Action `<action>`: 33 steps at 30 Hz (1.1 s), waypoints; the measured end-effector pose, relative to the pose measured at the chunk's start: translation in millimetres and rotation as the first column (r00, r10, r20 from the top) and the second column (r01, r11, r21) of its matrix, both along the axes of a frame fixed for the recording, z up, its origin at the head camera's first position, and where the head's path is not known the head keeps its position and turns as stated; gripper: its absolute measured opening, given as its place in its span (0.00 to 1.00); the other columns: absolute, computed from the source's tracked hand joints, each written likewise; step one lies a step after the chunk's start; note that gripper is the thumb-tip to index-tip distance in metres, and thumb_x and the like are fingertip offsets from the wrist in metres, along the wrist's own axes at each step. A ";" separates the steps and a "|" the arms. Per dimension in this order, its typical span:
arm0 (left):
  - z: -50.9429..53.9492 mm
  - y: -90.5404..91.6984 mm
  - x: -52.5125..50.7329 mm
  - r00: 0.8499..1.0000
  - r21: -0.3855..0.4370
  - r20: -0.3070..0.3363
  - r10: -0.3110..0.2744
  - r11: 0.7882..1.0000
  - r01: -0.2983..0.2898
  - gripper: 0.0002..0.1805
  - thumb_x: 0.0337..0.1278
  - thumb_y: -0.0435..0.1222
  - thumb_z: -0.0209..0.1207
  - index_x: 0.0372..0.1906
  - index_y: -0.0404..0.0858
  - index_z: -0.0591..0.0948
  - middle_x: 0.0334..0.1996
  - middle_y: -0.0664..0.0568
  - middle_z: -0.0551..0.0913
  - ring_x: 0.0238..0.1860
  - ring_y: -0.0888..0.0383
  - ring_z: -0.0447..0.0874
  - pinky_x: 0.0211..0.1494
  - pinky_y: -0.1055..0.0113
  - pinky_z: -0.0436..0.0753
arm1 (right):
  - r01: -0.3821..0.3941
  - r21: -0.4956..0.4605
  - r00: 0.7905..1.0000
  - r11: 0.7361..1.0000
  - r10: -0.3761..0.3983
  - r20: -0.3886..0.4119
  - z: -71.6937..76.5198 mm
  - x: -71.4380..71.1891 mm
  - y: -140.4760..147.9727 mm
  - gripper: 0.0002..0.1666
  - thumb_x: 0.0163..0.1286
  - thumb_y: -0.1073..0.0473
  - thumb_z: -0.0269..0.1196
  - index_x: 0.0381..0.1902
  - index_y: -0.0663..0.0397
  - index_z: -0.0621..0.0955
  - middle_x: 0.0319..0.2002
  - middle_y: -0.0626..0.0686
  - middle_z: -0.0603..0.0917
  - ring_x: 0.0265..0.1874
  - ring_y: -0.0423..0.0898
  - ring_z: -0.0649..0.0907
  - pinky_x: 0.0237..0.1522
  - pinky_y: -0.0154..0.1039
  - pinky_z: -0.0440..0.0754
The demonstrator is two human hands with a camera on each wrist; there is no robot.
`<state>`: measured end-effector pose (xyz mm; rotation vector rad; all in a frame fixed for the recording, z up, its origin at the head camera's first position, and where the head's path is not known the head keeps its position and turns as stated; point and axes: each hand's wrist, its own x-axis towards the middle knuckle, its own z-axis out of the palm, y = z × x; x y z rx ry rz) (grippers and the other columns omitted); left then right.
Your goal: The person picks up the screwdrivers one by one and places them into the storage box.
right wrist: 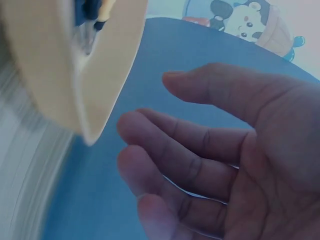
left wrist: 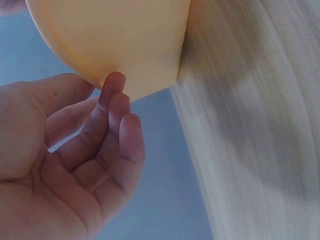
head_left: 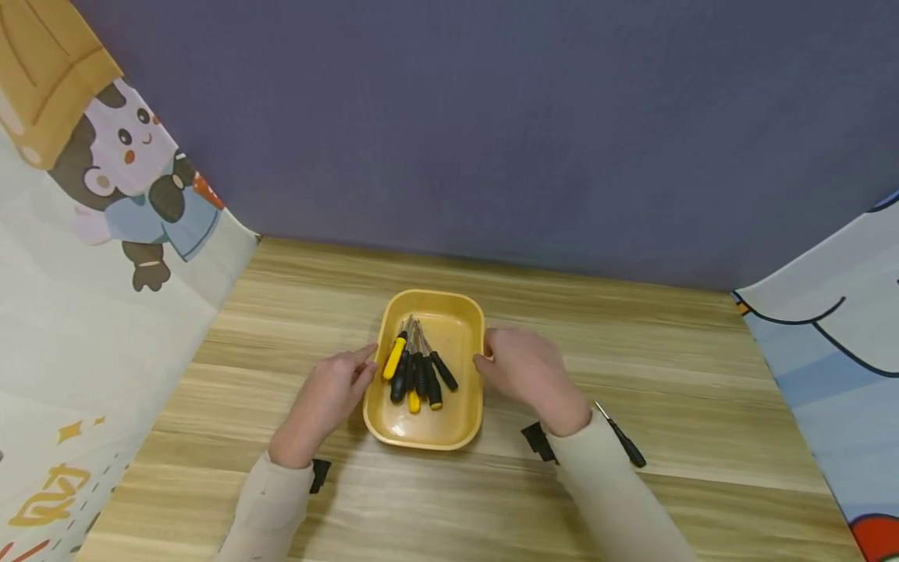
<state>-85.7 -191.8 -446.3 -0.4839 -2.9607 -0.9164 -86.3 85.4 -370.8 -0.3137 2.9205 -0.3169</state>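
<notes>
A yellow plastic tray point(head_left: 460, 421) stands on the wooden table, holding several screwdrivers point(head_left: 419, 373) with black or yellow handles, their shafts pointing toward the far side. At its left rim, my left hand point(head_left: 330, 394) pinches the edge with thumb and curled fingers point(left wrist: 112, 87); where the thumb tip ends is partly hidden. My right hand point(head_left: 527, 367) is beside the right rim. In the right wrist view its thumb and fingers point(right wrist: 137, 165) are loosely bent and apart from the tray, with nothing between them.
One black-handled screwdriver point(head_left: 625, 443) lies on the table point(head_left: 702, 375) to the right of my right forearm. A dark blue panel point(head_left: 456, 140) rises behind the table, and cartoon-printed sheets point(head_left: 140, 179) border both sides.
</notes>
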 end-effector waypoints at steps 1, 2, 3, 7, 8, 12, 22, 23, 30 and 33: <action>0.1 -0.2 -0.2 1.000 -0.003 0.002 0.000 1.000 0.000 0.21 0.69 0.34 0.61 0.63 0.32 0.78 0.31 0.47 0.83 0.23 0.61 0.72 0.24 0.69 0.76 | 0.011 0.008 1.000 1.000 -0.011 -0.001 -0.3 3.0 5.7 0.11 0.70 0.49 0.63 0.34 0.49 0.83 0.27 0.47 0.80 0.22 0.44 0.76 0.20 0.40 0.74; 0.2 -0.3 -0.4 1.000 -0.005 0.004 0.001 1.000 -0.001 0.21 0.69 0.34 0.61 0.63 0.32 0.78 0.31 0.47 0.83 0.23 0.61 0.72 0.24 0.69 0.76 | 0.024 0.016 1.000 1.000 -0.024 0.007 -0.9 5.6 11.1 0.11 0.70 0.48 0.63 0.36 0.49 0.83 0.28 0.48 0.81 0.22 0.45 0.77 0.20 0.41 0.75; 0.3 -0.4 -0.5 1.000 -0.006 0.007 0.002 1.000 -0.002 0.21 0.69 0.34 0.61 0.64 0.32 0.78 0.31 0.47 0.83 0.23 0.61 0.72 0.24 0.69 0.76 | 0.036 0.030 0.999 0.999 -0.037 0.015 -1.2 8.1 16.4 0.12 0.70 0.48 0.63 0.38 0.50 0.84 0.30 0.49 0.82 0.22 0.45 0.77 0.20 0.41 0.75; 0.9 -0.3 -0.3 1.000 -0.009 0.026 0.006 1.000 -0.006 0.22 0.70 0.34 0.60 0.64 0.32 0.78 0.30 0.48 0.82 0.22 0.61 0.72 0.23 0.69 0.76 | 0.081 0.051 0.996 0.995 -0.083 0.038 -4.6 19.5 38.7 0.13 0.72 0.48 0.63 0.42 0.51 0.83 0.33 0.51 0.83 0.21 0.45 0.76 0.19 0.42 0.75; 0.9 -0.3 -0.2 1.000 -0.010 0.029 0.007 1.000 -0.007 0.22 0.70 0.35 0.60 0.64 0.32 0.78 0.30 0.48 0.82 0.22 0.61 0.72 0.23 0.69 0.76 | 0.088 0.051 0.996 0.995 -0.090 0.027 -6.4 22.9 44.3 0.13 0.71 0.48 0.63 0.41 0.52 0.83 0.32 0.50 0.83 0.20 0.45 0.76 0.19 0.41 0.74; 0.6 -0.3 -0.1 0.999 -0.016 0.034 0.009 1.000 -0.008 0.22 0.70 0.35 0.60 0.65 0.32 0.78 0.30 0.48 0.82 0.22 0.61 0.72 0.23 0.69 0.76 | 0.087 0.030 0.995 0.996 -0.085 -0.045 -16.3 39.7 66.8 0.09 0.70 0.55 0.65 0.35 0.55 0.81 0.24 0.48 0.77 0.17 0.43 0.72 0.19 0.39 0.71; 1.3 -0.4 -0.3 1.000 -0.018 0.022 0.003 1.000 -0.003 0.22 0.70 0.35 0.60 0.64 0.32 0.78 0.27 0.51 0.80 0.21 0.61 0.71 0.22 0.69 0.75 | 0.175 0.040 0.985 0.984 -0.174 -0.012 -50.5 70.6 125.9 0.14 0.70 0.60 0.63 0.24 0.53 0.73 0.19 0.48 0.69 0.17 0.44 0.67 0.18 0.39 0.66; 0.9 -0.5 -0.1 1.000 -0.018 0.021 0.002 1.000 -0.001 0.22 0.70 0.35 0.60 0.64 0.32 0.78 0.27 0.51 0.80 0.22 0.61 0.71 0.22 0.69 0.75 | 0.192 0.046 0.981 0.980 -0.192 0.006 -53.4 72.5 130.8 0.15 0.70 0.60 0.63 0.24 0.52 0.73 0.19 0.48 0.69 0.17 0.45 0.68 0.18 0.40 0.66; 0.8 -0.4 0.7 1.000 -0.019 0.018 -0.002 1.000 0.002 0.22 0.70 0.35 0.60 0.64 0.32 0.77 0.27 0.51 0.79 0.22 0.61 0.71 0.23 0.68 0.75 | 0.259 0.084 0.960 0.962 -0.266 0.083 -69.7 81.2 155.2 0.16 0.68 0.57 0.62 0.22 0.51 0.71 0.22 0.50 0.74 0.22 0.51 0.74 0.19 0.49 0.72; 0.7 -0.5 1.2 1.000 -0.021 0.021 0.001 1.000 -0.001 0.22 0.71 0.35 0.60 0.65 0.32 0.77 0.24 0.53 0.77 0.21 0.61 0.70 0.22 0.68 0.74 | 0.276 0.078 0.951 0.958 -0.284 0.120 -75.3 83.7 160.0 0.15 0.67 0.56 0.62 0.22 0.51 0.71 0.21 0.50 0.73 0.21 0.50 0.72 0.18 0.47 0.70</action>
